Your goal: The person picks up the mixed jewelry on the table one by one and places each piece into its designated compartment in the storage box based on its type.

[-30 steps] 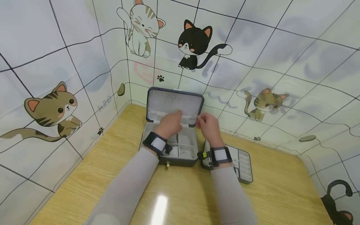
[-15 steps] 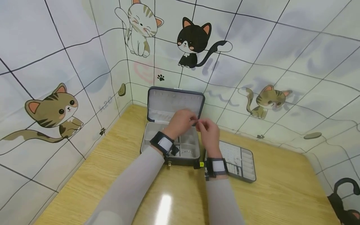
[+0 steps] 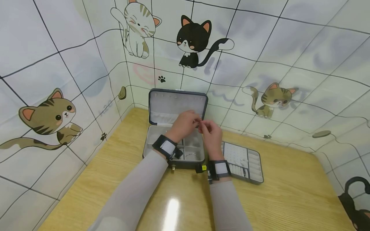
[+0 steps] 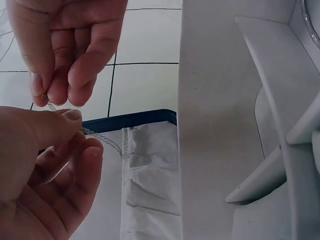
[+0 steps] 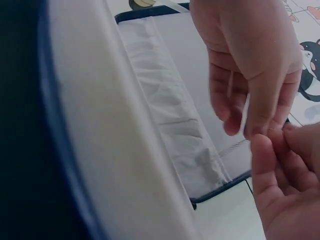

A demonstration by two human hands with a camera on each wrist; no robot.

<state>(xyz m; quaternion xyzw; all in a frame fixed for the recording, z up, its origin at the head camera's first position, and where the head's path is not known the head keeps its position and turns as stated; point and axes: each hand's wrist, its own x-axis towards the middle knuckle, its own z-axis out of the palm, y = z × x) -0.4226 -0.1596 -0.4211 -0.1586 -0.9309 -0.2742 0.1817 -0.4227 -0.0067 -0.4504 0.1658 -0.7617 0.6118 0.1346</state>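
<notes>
In the head view my left hand [image 3: 183, 125] and right hand [image 3: 213, 136] meet fingertip to fingertip over the back right of an open jewelry box [image 3: 176, 165]. Between them is a fine silver chain [image 4: 104, 137], like a necklace. The left wrist view has the right hand [image 4: 82, 45] pinching one end at the top, while the left hand [image 4: 45, 165] pinches it just below. From there the chain trails to the gathered fabric pocket [image 4: 150, 175] inside the lid. The fingertips hide part of the chain in the right wrist view.
A removable jewelry tray [image 3: 255, 165] with small compartments lies to the right, partly behind the right forearm. The box's raised lid [image 3: 167, 104] stands near the cat-patterned wall [image 3: 231, 19]. A bracelet-like ring [image 3: 191, 155] sits in a front compartment. Everything rests on a wooden table [image 3: 289, 192].
My left hand has come from the lid toward the right, and its fingertips now meet the right hand's. The right hand has shifted slightly; more of the tray shows.
</notes>
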